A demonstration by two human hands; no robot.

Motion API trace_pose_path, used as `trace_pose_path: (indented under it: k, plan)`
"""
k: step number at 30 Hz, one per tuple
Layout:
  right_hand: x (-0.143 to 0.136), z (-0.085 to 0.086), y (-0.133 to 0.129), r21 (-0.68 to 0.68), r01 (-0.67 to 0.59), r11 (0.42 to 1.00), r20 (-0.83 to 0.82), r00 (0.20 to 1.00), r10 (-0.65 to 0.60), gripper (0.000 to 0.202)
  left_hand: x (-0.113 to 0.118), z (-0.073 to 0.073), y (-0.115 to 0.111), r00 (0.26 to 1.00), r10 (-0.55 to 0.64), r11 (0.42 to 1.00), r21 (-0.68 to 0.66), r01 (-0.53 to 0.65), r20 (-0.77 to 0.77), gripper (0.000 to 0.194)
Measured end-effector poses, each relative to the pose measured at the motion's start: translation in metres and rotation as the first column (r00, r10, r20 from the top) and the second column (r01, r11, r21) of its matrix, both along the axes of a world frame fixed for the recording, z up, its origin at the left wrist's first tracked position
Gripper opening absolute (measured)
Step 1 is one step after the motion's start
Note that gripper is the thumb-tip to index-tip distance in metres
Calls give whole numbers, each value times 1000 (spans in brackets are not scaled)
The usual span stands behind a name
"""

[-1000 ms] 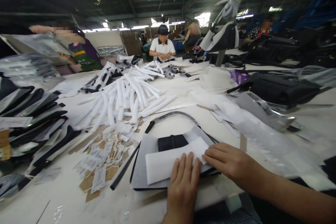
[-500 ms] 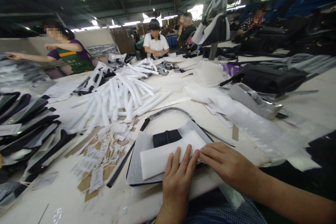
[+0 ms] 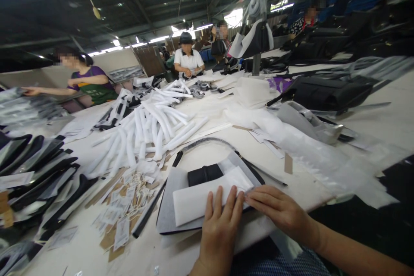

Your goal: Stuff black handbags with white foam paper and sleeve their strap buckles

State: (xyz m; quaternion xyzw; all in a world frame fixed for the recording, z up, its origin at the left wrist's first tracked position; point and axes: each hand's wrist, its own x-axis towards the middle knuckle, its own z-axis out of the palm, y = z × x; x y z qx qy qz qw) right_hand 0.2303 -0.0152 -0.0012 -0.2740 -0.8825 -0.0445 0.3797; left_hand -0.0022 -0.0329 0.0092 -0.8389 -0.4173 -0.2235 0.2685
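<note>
A black handbag (image 3: 259,176) lies flat in front of me, its face covered by a grey-white paper sheet (image 3: 170,196). Its wrapped handle (image 3: 210,141) arches away from me, and a dark flap tab (image 3: 199,176) shows at the top. Across the lower part of the bag lies a folded white foam sheet (image 3: 192,205). My left hand (image 3: 220,226) rests on this foam, fingers stretched out and nearly flat. At the foam's right end, my right hand (image 3: 281,209) has its fingers pressed together on the edge; the fingertips are partly hidden.
Hang tags (image 3: 124,220) with strings lie left of the bag, below a heap of white foam tubes (image 3: 158,120). Black pieces (image 3: 48,185) are stacked at far left. Plastic film (image 3: 310,164) and another black bag (image 3: 326,95) lie right. Co-workers (image 3: 188,60) sit across the table.
The camera view has shifted slightly, so the scene sits a little differently. Both hands stay at the foam sheet, almost unmoved. At left, the co-worker's raised arm has come down.
</note>
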Motion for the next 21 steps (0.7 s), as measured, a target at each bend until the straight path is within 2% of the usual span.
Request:
trace_pose_path:
  k: [4,8,11,14,16,18,21]
  plan:
    - [3,-2,-8,-12,28,1000,-1,1000,-28,40,-2,-1,4,998,-58,998,-11,58,-17,41]
    - [15,20,-13,-70,-7,998,-14,1000,6,41,-3,-6,4,998,-57,997,-57,58,20,42]
    - [11,46,7,-112,48,993,-78,995,-57,36,-3,-4,2,998,-51,997,-60,52,29,40]
    - [-13,63,47,-169,59,984,43,998,-53,36,-2,2,2,998,-58,998,-29,58,15,39]
    - [-32,65,73,-209,55,976,193,981,-14,44,0,1,4,998,-64,998,5,64,25,38]
    - [-48,58,91,-247,77,966,326,945,8,51,2,-4,7,995,-75,996,55,72,66,37]
    - [-58,42,100,-250,141,958,408,913,-28,51,4,-17,13,982,-92,989,126,71,167,34]
